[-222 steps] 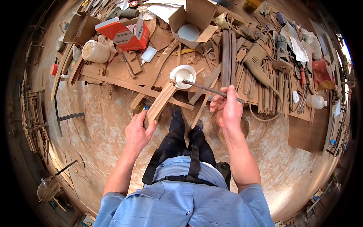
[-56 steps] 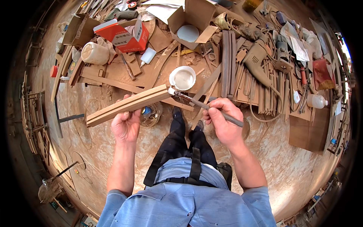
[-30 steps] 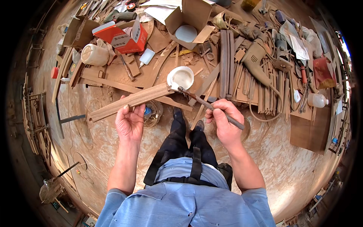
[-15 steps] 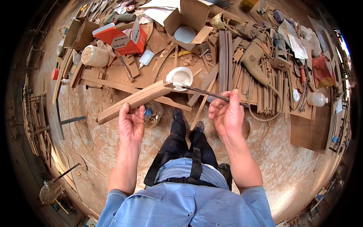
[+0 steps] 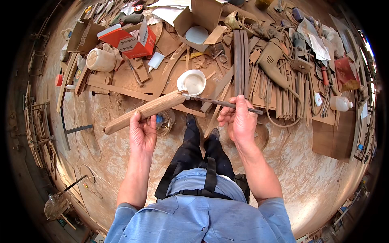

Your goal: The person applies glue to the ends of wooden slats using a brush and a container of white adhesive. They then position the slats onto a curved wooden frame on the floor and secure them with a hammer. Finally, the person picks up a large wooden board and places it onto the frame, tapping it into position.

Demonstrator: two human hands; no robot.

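My left hand (image 5: 142,131) is closed round the lower part of a pale wooden bar (image 5: 146,111), which slants up to the right over the table's front edge. Between the fingers of my right hand (image 5: 240,119) is a thin dark stick (image 5: 214,100). Its whitish tip touches the bar's upper right end, where a cut shows. What the tip is made of is too small to tell. Just behind that end stands a white tub (image 5: 191,82) with pale content in it.
On the cluttered workbench (image 5: 121,83) lie a red-and-white box (image 5: 135,42), an open cardboard box (image 5: 198,24), a cream jug (image 5: 100,60), a small white bottle (image 5: 156,60), a power drill (image 5: 272,60) and many wood strips (image 5: 259,93). A clear bottle (image 5: 341,103) stands at the right.
The stick's tip has come from the tub's front rim onto the end of the bar. The bar has rolled to show a smoother face, and my right hand has shifted slightly left.
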